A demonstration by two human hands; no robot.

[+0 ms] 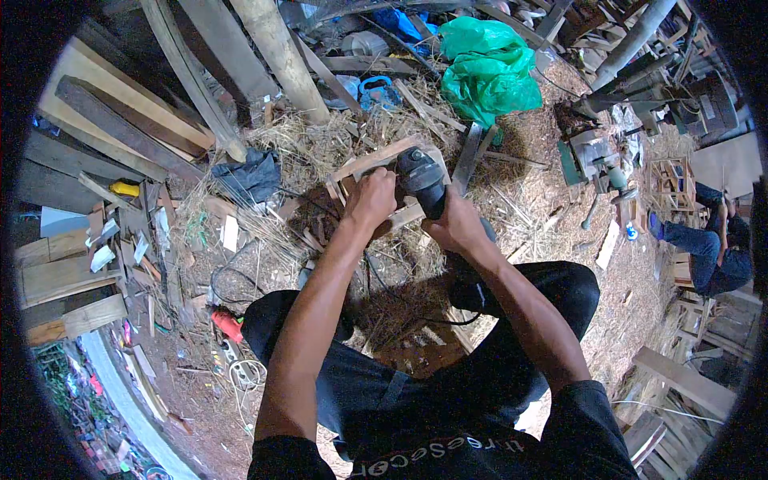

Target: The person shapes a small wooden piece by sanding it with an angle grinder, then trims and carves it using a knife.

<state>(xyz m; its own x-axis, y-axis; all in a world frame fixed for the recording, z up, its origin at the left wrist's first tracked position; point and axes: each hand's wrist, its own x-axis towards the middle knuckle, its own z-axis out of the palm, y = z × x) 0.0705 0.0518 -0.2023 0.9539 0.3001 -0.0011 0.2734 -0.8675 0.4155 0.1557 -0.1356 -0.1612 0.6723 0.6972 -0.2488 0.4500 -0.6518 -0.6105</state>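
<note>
A dark handheld power tool [422, 176] lies over the right part of a small wooden frame [376, 158] in front of my knees. My right hand [458, 224] is wrapped round the rear of the tool's body. On the frame's left side, my left hand [372, 198] is closed with its knuckles up, beside the tool head; what its fingers grip is hidden, though they touch the frame. Straw and wood shavings lie around and under the frame.
A green plastic bag [490, 70] lies beyond the frame. A red tool [226, 323] and a power strip [232, 357] sit by my left knee. A machine [596, 160] stands at right, near a seated person [704, 240]. Planks [128, 120] lean at left.
</note>
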